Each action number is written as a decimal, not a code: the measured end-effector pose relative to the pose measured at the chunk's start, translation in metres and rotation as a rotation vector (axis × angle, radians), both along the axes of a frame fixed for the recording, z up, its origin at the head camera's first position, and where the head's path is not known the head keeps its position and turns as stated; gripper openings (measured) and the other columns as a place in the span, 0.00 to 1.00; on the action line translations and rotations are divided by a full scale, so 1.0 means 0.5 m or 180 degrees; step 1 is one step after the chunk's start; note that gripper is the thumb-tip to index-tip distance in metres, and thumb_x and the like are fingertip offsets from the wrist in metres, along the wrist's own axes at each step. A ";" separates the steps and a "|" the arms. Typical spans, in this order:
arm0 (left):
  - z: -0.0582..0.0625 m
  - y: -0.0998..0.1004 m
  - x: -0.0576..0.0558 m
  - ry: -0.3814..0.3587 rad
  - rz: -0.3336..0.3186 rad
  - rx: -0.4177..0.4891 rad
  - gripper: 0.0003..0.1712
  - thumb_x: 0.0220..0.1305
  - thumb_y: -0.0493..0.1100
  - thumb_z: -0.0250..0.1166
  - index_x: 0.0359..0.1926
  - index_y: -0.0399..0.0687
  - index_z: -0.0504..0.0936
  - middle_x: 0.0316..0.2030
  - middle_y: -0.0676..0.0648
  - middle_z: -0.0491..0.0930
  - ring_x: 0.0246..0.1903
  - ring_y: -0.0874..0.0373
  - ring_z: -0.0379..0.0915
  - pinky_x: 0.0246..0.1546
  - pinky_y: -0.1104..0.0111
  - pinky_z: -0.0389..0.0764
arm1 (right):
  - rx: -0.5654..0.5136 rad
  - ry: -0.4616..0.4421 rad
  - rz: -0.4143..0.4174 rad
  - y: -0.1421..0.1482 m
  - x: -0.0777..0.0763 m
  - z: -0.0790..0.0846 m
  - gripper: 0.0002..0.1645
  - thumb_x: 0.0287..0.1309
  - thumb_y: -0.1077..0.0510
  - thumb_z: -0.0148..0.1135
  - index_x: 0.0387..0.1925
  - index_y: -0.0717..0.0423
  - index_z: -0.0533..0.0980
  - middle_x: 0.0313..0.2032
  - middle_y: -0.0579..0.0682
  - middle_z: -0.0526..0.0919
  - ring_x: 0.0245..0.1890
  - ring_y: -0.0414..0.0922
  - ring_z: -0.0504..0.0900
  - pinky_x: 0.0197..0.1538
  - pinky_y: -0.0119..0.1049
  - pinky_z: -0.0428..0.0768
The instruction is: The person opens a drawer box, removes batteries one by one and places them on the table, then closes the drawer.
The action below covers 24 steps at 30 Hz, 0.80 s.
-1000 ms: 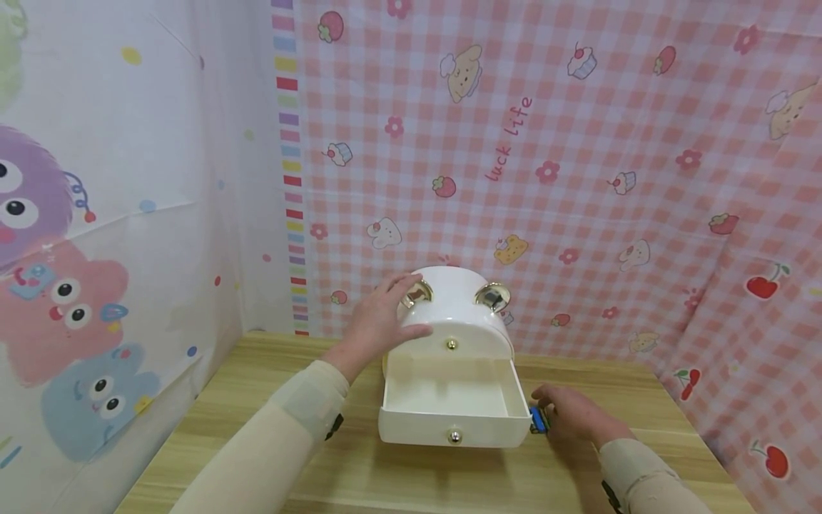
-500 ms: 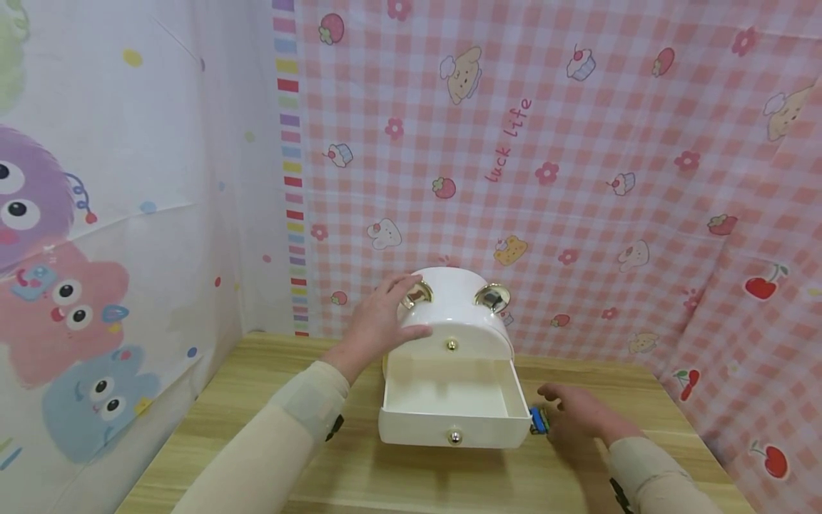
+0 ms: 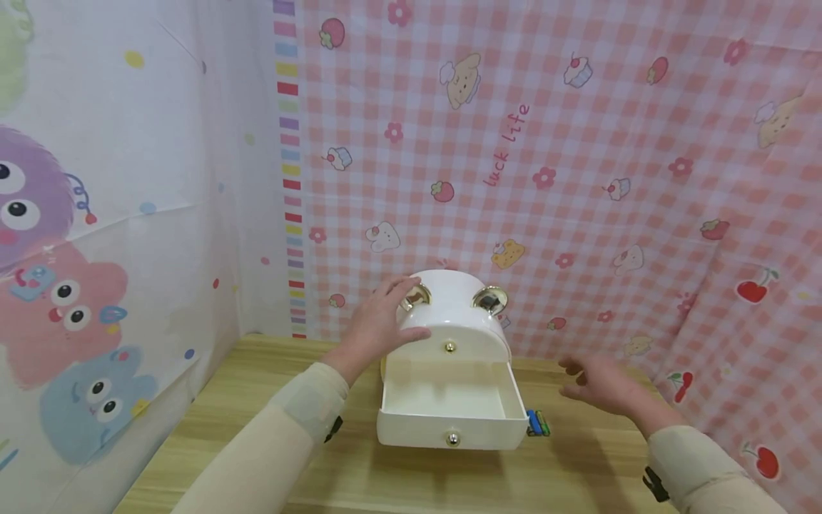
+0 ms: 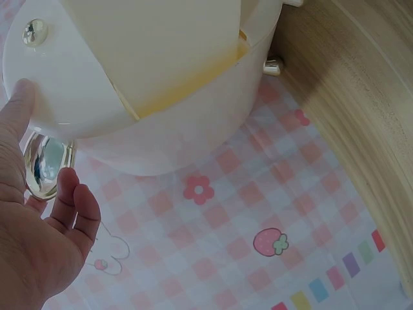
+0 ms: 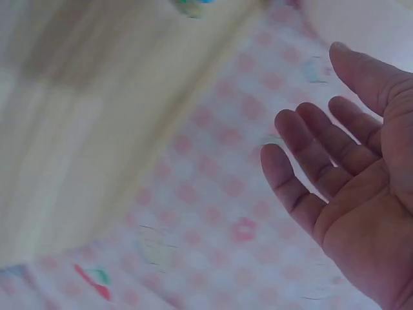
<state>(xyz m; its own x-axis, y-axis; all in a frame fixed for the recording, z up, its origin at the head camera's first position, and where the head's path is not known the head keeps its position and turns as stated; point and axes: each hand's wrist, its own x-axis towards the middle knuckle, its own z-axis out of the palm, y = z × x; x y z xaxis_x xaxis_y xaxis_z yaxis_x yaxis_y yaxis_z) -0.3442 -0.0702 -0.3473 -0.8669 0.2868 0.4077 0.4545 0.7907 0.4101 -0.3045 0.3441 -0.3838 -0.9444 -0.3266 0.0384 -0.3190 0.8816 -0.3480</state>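
A white two-drawer storage box (image 3: 449, 307) with gold ear-like pieces and round gold knobs stands on the table, its lower drawer (image 3: 449, 430) pulled out and bare inside. My left hand (image 3: 379, 325) holds the box at its upper left. In the left wrist view its thumb (image 4: 21, 103) lies on the white front, and the other fingers curl at the gold ear (image 4: 48, 165). To the right of the box my right hand (image 3: 604, 384) is raised over the table with nothing in it, fingers loosely bent. Small blue and green objects (image 3: 538, 422) lie beside the drawer's right front corner, partly hidden by it.
The wood-grain table (image 3: 289, 442) runs up to a pink checked cloth (image 3: 552, 128) hanging behind and to the right. At the left hangs a white cloth (image 3: 160, 285) printed with cartoon creatures. The open drawer juts toward the front of the table.
My right hand has moved right and up, away from the blue and green objects, which stay on the table. My left hand keeps its place on the box.
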 end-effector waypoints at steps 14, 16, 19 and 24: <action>-0.002 0.002 0.002 0.0021 0.0011 0.0007 0.56 0.57 0.65 0.80 0.82 0.63 0.65 0.78 0.50 0.66 0.71 0.42 0.73 0.67 0.45 0.81 | 0.0408 0.0351 0.0348 -0.140 0.069 0.146 0.19 0.64 0.51 0.75 0.52 0.56 0.86 0.39 0.47 0.91 0.37 0.41 0.88 0.39 0.42 0.89; -0.003 0.001 0.001 0.0020 0.0014 0.0001 0.56 0.57 0.65 0.80 0.82 0.62 0.64 0.79 0.50 0.65 0.72 0.42 0.73 0.67 0.45 0.81 | 0.0386 0.0297 0.0454 -0.164 0.070 0.150 0.17 0.64 0.51 0.75 0.50 0.56 0.87 0.37 0.46 0.91 0.36 0.40 0.87 0.38 0.40 0.89; -0.003 0.002 0.000 0.0016 0.0020 -0.0007 0.56 0.57 0.65 0.80 0.82 0.63 0.64 0.79 0.50 0.65 0.72 0.42 0.72 0.67 0.45 0.81 | 0.0413 0.0191 0.0515 -0.198 0.072 0.150 0.15 0.64 0.51 0.75 0.47 0.55 0.87 0.36 0.44 0.91 0.34 0.38 0.86 0.38 0.37 0.88; -0.004 0.002 0.000 0.0005 0.0027 0.0005 0.56 0.57 0.65 0.80 0.82 0.63 0.64 0.79 0.50 0.65 0.72 0.41 0.72 0.67 0.44 0.81 | 0.0567 -0.0060 0.0418 -0.243 0.072 0.141 0.15 0.62 0.49 0.77 0.45 0.52 0.87 0.35 0.43 0.88 0.33 0.38 0.82 0.37 0.36 0.85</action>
<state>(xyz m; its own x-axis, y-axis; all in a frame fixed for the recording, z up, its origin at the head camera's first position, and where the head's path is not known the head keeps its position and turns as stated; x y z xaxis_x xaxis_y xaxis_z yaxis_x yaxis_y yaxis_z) -0.3443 -0.0694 -0.3493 -0.8687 0.2788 0.4095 0.4483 0.7940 0.4105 -0.2687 0.2226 -0.3132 -0.8933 -0.4470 -0.0482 -0.4301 0.8809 -0.1974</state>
